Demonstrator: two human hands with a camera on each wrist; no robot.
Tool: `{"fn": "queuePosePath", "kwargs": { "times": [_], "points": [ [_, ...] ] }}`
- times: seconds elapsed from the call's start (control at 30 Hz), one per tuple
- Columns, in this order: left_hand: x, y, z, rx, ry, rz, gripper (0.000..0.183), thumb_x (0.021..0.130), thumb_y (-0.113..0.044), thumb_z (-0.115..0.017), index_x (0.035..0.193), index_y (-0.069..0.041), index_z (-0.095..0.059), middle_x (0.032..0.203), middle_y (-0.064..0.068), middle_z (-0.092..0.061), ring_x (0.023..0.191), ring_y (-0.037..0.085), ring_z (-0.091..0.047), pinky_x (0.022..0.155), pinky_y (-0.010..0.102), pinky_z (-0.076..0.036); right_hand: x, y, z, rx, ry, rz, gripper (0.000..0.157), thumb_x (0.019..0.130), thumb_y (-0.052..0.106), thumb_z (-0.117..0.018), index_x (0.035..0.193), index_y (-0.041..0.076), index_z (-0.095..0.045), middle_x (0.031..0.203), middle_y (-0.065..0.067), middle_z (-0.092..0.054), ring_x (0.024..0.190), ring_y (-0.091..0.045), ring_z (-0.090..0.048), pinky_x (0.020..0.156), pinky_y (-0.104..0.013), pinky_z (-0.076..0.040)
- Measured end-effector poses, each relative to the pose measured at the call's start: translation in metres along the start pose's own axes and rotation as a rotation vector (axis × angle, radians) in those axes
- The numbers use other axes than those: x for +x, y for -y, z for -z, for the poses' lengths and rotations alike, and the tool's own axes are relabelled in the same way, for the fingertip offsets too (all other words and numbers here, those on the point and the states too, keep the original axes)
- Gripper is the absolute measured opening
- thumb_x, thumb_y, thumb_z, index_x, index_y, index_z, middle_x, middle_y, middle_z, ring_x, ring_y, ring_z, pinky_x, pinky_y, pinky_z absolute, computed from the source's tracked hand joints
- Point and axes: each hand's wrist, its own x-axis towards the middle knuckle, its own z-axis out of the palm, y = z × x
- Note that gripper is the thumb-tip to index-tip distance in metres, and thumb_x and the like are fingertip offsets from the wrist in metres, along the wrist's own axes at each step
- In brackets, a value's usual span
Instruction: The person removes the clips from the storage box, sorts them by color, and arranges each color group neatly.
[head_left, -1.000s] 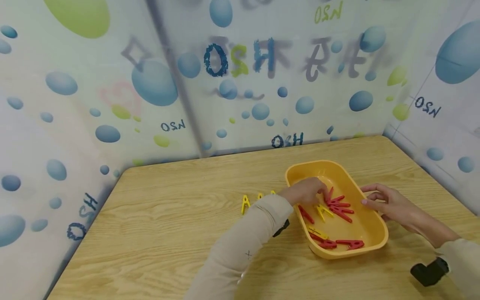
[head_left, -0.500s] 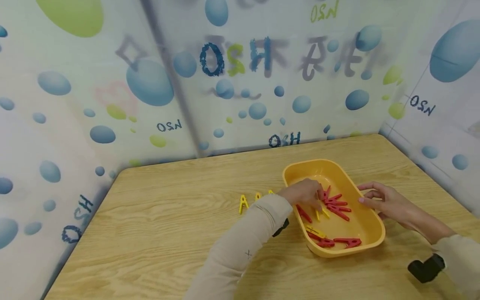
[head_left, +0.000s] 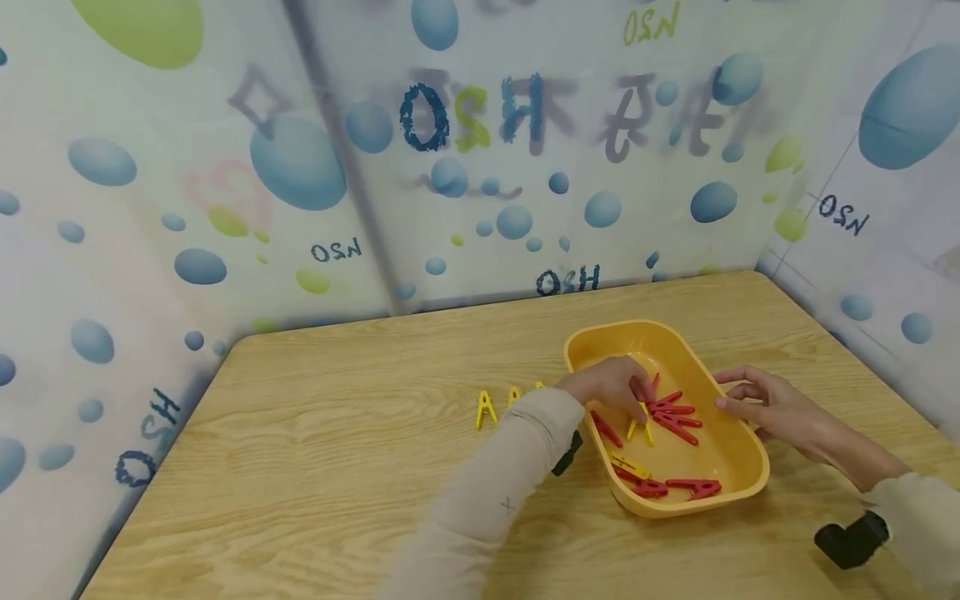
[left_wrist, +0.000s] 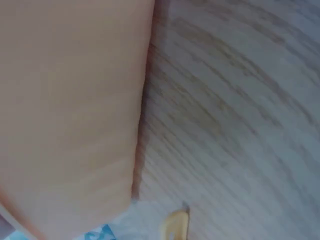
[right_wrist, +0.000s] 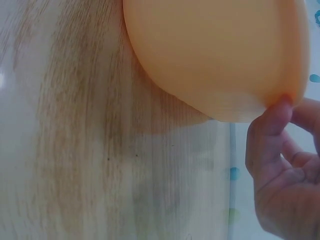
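Observation:
An orange-yellow plastic basin (head_left: 738,471) stands on the right half of the table, holding red and yellow clothespins. Inside it, my left hand (head_left: 611,383) reaches down from the left and pinches the top of a yellow clothespin (head_left: 639,432), whose two legs point toward me. Red clothespins (head_left: 675,417) lie fanned out right beside those fingertips. On the basin's right side, my right hand (head_left: 780,408) grips the rim between thumb and fingers, a hold also seen in the right wrist view. The left wrist view shows mostly the basin's outer wall (left_wrist: 70,100); the left hand is hidden there.
Left of the basin, a yellow clothespin (head_left: 485,408) stands in a row with two others, partly covered by the left sleeve (head_left: 480,500). Along the basin's near side lie another yellow clothespin (head_left: 630,465) and a red one (head_left: 693,487). A printed curtain (head_left: 480,208) hangs behind the wooden table (head_left: 337,467).
My left fingers have closed on the yellow clothespin, which has turned so its legs point toward me. My right hand has kept its hold on the rim. The head view has shifted slightly.

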Motion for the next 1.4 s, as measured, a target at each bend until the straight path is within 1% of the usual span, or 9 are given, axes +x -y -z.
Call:
{"fn": "queuePosePath", "kwargs": {
  "times": [0.17, 0.3, 0.53, 0.7, 0.9, 1.03, 1.17, 1.27, 1.4],
  "points": [
    [0.003, 0.001, 0.0, -0.092, 0.003, 0.065, 0.021, 0.068, -0.009, -0.076, 0.084, -0.011, -0.063, 0.078, -0.005, -0.056, 0.074, 0.007, -0.048, 0.067, 0.013, -0.039, 0.0, 0.0, 0.0, 0.008, 0.0, 0.002, 0.052, 0.09, 0.02, -0.052, 0.127, -0.008, -0.028, 0.093, -0.016, -0.049, 0.074, -0.018, -0.059, 0.059, -0.037, -0.051],
    [0.004, 0.001, -0.002, -0.101, 0.012, 0.107, 0.022, 0.066, -0.009, -0.077, 0.081, -0.011, -0.061, 0.077, -0.005, -0.055, 0.074, 0.008, -0.048, 0.068, 0.014, -0.038, 0.0, 0.0, 0.0, 0.011, 0.0, 0.004, 0.052, 0.09, 0.02, -0.053, 0.126, -0.008, -0.028, 0.091, -0.015, -0.05, 0.073, -0.019, -0.059, 0.058, -0.037, -0.051],
    [0.003, 0.0, -0.003, -0.059, 0.015, 0.097, 0.022, 0.067, -0.012, -0.077, 0.081, -0.015, -0.062, 0.078, -0.005, -0.055, 0.075, 0.008, -0.048, 0.068, 0.015, -0.039, 0.0, 0.0, -0.001, 0.007, -0.004, -0.002, 0.053, 0.089, 0.021, -0.054, 0.126, -0.007, -0.029, 0.092, -0.016, -0.05, 0.073, -0.019, -0.058, 0.058, -0.037, -0.051],
    [-0.001, -0.003, 0.001, -0.068, -0.019, 0.086, 0.017, 0.069, -0.01, -0.076, 0.08, -0.016, -0.064, 0.077, -0.004, -0.054, 0.074, 0.009, -0.046, 0.066, 0.015, -0.04, -0.001, 0.001, -0.001, 0.0, -0.009, -0.005, 0.053, 0.089, 0.021, -0.053, 0.126, -0.007, -0.029, 0.093, -0.016, -0.05, 0.073, -0.018, -0.058, 0.058, -0.037, -0.051],
    [-0.007, -0.007, 0.006, -0.125, -0.066, 0.041, 0.018, 0.071, -0.003, -0.072, 0.085, -0.011, -0.065, 0.08, -0.004, -0.055, 0.075, 0.01, -0.048, 0.064, 0.013, -0.042, -0.002, 0.002, -0.001, -0.006, -0.008, -0.009, 0.053, 0.089, 0.021, -0.054, 0.126, -0.008, -0.029, 0.093, -0.016, -0.05, 0.073, -0.018, -0.058, 0.058, -0.037, -0.051],
    [-0.008, -0.006, 0.009, -0.147, -0.084, -0.014, 0.018, 0.073, 0.0, -0.069, 0.088, -0.007, -0.065, 0.081, -0.004, -0.055, 0.076, 0.011, -0.048, 0.063, 0.012, -0.042, -0.001, 0.002, -0.001, -0.002, 0.0, -0.005, 0.052, 0.09, 0.021, -0.053, 0.126, -0.007, -0.028, 0.092, -0.016, -0.05, 0.074, -0.018, -0.058, 0.058, -0.037, -0.051],
    [-0.01, -0.003, 0.012, -0.204, -0.067, -0.094, 0.019, 0.074, 0.0, -0.068, 0.093, -0.003, -0.065, 0.082, -0.002, -0.056, 0.077, 0.011, -0.049, 0.063, 0.013, -0.043, 0.0, 0.001, -0.001, 0.001, 0.001, -0.01, 0.053, 0.09, 0.021, -0.053, 0.126, -0.008, -0.028, 0.093, -0.015, -0.05, 0.074, -0.018, -0.058, 0.059, -0.037, -0.051],
    [-0.012, -0.002, 0.014, -0.29, -0.039, -0.165, 0.023, 0.076, 0.0, -0.067, 0.098, 0.001, -0.063, 0.087, -0.001, -0.057, 0.08, 0.011, -0.05, 0.066, 0.013, -0.045, 0.0, 0.0, 0.0, 0.001, -0.002, -0.011, 0.053, 0.089, 0.021, -0.053, 0.126, -0.008, -0.028, 0.093, -0.016, -0.05, 0.074, -0.018, -0.058, 0.059, -0.037, -0.051],
    [-0.02, -0.004, 0.019, -0.403, -0.022, -0.22, 0.028, 0.078, 0.001, -0.064, 0.105, 0.004, -0.06, 0.095, 0.001, -0.057, 0.084, 0.009, -0.052, 0.071, 0.015, -0.045, 0.0, 0.0, 0.0, 0.001, -0.003, -0.006, 0.054, 0.09, 0.021, -0.053, 0.127, -0.009, -0.028, 0.093, -0.016, -0.05, 0.074, -0.018, -0.058, 0.059, -0.037, -0.051]
  ]
}}
